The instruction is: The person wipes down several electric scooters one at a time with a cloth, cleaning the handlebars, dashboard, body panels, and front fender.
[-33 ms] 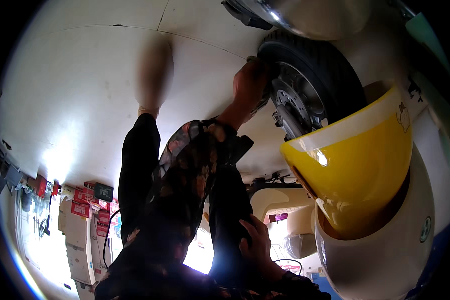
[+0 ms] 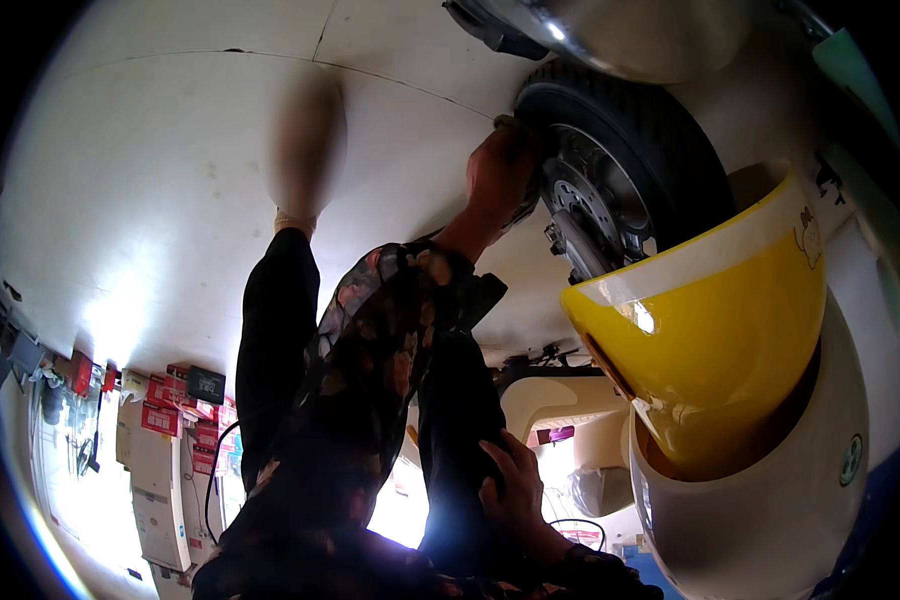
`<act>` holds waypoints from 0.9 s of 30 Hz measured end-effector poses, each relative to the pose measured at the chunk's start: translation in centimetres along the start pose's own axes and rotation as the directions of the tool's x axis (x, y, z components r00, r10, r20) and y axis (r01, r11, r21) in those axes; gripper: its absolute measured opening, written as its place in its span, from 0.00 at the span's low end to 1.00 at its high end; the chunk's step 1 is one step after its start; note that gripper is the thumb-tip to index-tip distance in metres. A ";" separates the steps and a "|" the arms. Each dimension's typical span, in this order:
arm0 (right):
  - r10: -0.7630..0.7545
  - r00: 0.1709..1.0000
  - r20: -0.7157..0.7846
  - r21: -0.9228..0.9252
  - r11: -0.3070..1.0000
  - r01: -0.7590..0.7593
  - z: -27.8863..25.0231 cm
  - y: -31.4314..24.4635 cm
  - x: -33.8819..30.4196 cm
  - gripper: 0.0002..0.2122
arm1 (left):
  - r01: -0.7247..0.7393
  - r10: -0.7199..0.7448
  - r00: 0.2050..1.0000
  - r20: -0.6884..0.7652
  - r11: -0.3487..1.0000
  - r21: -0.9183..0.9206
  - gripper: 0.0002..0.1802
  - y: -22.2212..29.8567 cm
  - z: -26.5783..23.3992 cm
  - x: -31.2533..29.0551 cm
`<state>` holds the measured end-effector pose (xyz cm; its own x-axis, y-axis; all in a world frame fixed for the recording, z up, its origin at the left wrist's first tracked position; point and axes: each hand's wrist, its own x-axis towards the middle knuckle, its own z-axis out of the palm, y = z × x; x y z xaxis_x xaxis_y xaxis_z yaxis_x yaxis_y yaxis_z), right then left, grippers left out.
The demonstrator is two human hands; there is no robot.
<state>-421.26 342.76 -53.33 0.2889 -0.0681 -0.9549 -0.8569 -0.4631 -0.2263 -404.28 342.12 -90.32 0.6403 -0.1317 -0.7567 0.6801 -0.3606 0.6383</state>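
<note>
My left hand [image 2: 498, 175] reaches up to the black tyre of a scooter wheel [image 2: 635, 150], against its left side. Its fingers curl inward and are mostly hidden in shadow, so what they grip cannot be made out. A small grey-green edge [image 2: 513, 123] shows just beyond the knuckles; its kind is unclear. The wheel has a grey spoked rim and a drilled brake disc [image 2: 578, 200]. Lower down, my right hand [image 2: 515, 485] lies on my dark-trousered right leg [image 2: 458, 420], fingers spread and holding nothing.
A glossy yellow and white body panel [image 2: 710, 340] stands beside the wheel, with a white scooter body [image 2: 770, 520] below it. A rounded shiny part [image 2: 650, 35] overhangs the tyre. My left shoe [image 2: 308, 145] rests on the pale floor [image 2: 160, 190]. Red boxes [image 2: 165, 415] are stacked at lower left.
</note>
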 end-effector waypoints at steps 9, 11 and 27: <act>0.022 1.000 -0.009 -0.012 1.000 -0.022 -1.4 -0.9 0.7 0.25 | -0.150 0.136 0.980 0.147 0.984 0.095 0.12 -7.9 5.0 -5.4; 0.040 0.999 0.023 -0.057 0.998 -0.039 -1.6 -1.2 0.9 0.26 | 0.089 -0.067 0.982 0.174 0.988 -0.122 0.11 -8.0 6.3 -8.5; 0.002 1.000 0.014 -0.085 0.996 0.000 -1.2 -1.6 1.0 0.26 | -0.073 0.098 0.986 0.138 0.981 -0.179 0.15 3.9 -1.8 -4.8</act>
<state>-419.08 342.36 -53.73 0.2818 -0.0567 -0.9578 -0.8174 -0.5369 -0.2087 -404.06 342.98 -84.00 0.6486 -0.2929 -0.7025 0.6845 -0.1790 0.7067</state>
